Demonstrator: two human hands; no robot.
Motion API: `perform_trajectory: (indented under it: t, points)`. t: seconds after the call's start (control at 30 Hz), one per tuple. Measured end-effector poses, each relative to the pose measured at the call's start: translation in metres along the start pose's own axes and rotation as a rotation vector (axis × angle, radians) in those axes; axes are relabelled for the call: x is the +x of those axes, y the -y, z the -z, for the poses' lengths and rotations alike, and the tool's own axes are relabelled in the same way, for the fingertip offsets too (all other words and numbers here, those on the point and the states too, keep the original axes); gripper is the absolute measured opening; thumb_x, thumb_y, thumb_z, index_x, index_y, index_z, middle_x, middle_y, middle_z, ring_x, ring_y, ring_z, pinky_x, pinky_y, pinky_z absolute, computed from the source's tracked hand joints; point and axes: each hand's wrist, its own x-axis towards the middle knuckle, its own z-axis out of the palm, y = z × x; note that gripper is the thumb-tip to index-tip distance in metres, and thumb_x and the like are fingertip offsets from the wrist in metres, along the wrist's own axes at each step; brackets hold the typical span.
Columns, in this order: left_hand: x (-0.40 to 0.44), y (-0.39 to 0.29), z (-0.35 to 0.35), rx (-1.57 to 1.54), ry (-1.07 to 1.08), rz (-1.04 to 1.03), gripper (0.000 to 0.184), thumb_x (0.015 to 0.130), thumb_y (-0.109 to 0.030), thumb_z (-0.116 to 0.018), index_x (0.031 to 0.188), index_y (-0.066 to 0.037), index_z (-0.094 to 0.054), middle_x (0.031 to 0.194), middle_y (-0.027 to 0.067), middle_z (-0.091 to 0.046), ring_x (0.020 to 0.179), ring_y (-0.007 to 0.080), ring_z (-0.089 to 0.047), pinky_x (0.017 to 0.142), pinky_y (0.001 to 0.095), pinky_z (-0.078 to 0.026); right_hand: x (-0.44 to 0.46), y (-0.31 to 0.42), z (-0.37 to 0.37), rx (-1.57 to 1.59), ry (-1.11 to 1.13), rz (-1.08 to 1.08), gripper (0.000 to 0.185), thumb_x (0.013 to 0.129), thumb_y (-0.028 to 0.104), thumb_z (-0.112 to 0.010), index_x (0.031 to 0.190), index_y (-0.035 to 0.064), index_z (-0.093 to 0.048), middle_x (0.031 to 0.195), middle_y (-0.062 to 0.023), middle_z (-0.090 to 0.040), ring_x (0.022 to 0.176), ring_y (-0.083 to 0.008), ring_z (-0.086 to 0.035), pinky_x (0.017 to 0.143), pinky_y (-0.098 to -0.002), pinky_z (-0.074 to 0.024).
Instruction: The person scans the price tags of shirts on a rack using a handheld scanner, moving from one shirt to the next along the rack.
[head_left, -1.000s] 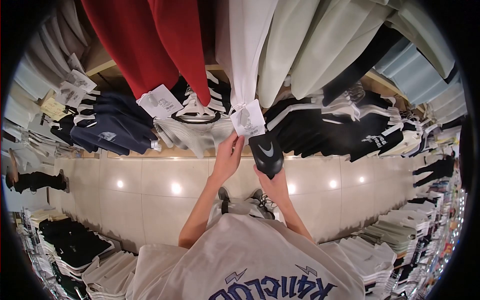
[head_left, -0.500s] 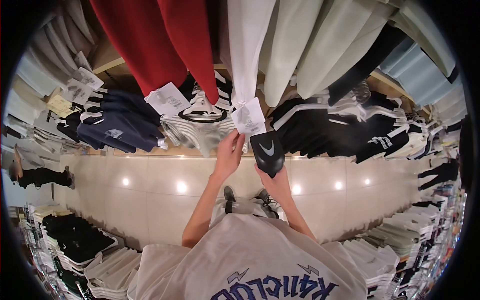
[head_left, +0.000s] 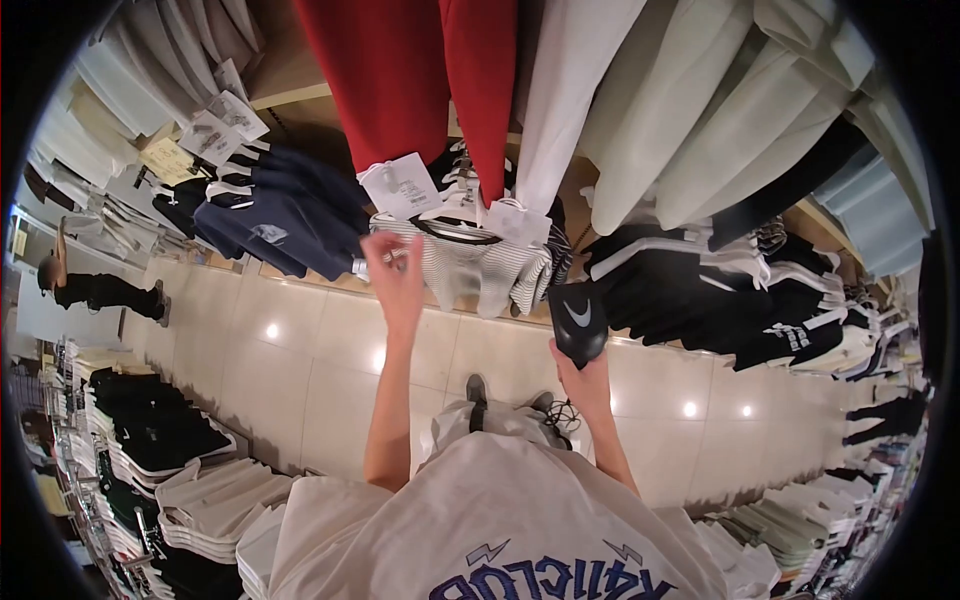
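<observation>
My left hand is raised in front of the striped shirt, slightly blurred, its fingers apart and empty. Just above it a white tag hangs from the red garment. My right hand grips a black device with a grey swoosh-like mark, held upright below the black shirts. Another white tag hangs at the lower end of the white garment, and neither hand touches it.
Dark blue shirts hang at the left, pale green garments at the upper right. Folded clothes are stacked at the lower left. A person in black stands far left, another person far right. The tiled floor lies below.
My left hand has left the white garment's tag and moved left towards the red garment's tag, its fingers now apart. The view has shifted, and the black device remains in my right hand.
</observation>
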Motion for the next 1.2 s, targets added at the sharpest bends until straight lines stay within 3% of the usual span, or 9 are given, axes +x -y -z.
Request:
perform_trajectory:
  t: [0.13, 0.3, 0.5, 0.63, 0.8, 1.2]
  points:
    - [0.034, -0.01, 0.007, 0.045, -0.095, -0.204, 0.048, 0.091, -0.017, -0.072, 0.129, -0.001, -0.046, 0.124, 0.0117, -0.058, 0.112, 0.0172, -0.056, 0.087, 0.0292, -0.049, 0.001, -0.002, -0.003, -0.01, 0.021, 0.03, 0.014, 0.09, 0.015, -0.072, 0.087, 0.0047, -0.064, 0.06, 0.0052, -0.054, 0.051, -0.0033, -0.047, 0.047, -0.0229, -0.0354]
    - [0.042, -0.003, 0.001, -0.245, 0.212, -0.066, 0.038, 0.094, -0.012, -0.068, 0.125, 0.004, -0.053, 0.115, 0.0102, -0.065, 0.096, 0.0127, -0.062, 0.083, 0.0254, -0.048, 0.004, -0.002, -0.012, -0.032, 0.033, 0.045, 0.014, 0.089, 0.015, -0.073, 0.087, 0.0046, -0.065, 0.06, 0.0056, -0.054, 0.051, -0.0033, -0.048, 0.047, -0.0232, -0.0355]
    - [0.007, -0.017, -0.01, -0.173, 0.257, 0.077, 0.026, 0.096, -0.012, -0.065, 0.115, 0.007, -0.065, 0.098, 0.0063, -0.07, 0.085, 0.0084, -0.061, 0.077, 0.0225, -0.048, 0.011, 0.016, -0.026, 0.0, 0.079, 0.093, 0.015, 0.088, 0.014, -0.074, 0.096, 0.0031, -0.067, 0.068, 0.0054, -0.057, 0.058, -0.0027, -0.048, 0.053, -0.0225, -0.0376]
    - [-0.013, -0.018, -0.021, -0.192, 0.334, 0.083, 0.028, 0.098, -0.012, -0.062, 0.117, 0.008, -0.064, 0.099, 0.0089, -0.072, 0.087, 0.0095, -0.065, 0.078, 0.0241, -0.05, 0.013, 0.026, -0.034, 0.058, 0.143, 0.093, 0.015, 0.089, 0.011, -0.073, 0.099, 0.0026, -0.066, 0.074, 0.0038, -0.06, 0.064, -0.0026, -0.051, 0.057, -0.0218, -0.0401]
    - [-0.025, -0.03, -0.026, -0.24, 0.384, 0.121, 0.028, 0.099, -0.011, -0.061, 0.119, 0.009, -0.063, 0.104, 0.0102, -0.072, 0.094, 0.0114, -0.066, 0.086, 0.0259, -0.052, 0.017, 0.037, -0.043, 0.019, 0.24, 0.169, 0.022, 0.089, 0.007, -0.072, 0.108, -0.0004, -0.065, 0.092, -0.0007, -0.067, 0.083, -0.0069, -0.057, 0.074, -0.0246, -0.0469]
    - [-0.04, -0.033, -0.035, -0.307, 0.377, 0.26, 0.028, 0.099, -0.015, -0.063, 0.115, 0.008, -0.066, 0.101, 0.0073, -0.071, 0.089, 0.0108, -0.063, 0.083, 0.0269, -0.051, 0.026, 0.033, -0.045, 0.056, 0.317, 0.123, 0.027, 0.088, 0.006, -0.072, 0.112, -0.0013, -0.063, 0.103, -0.0035, -0.068, 0.094, -0.0095, -0.059, 0.086, -0.0269, -0.0477]
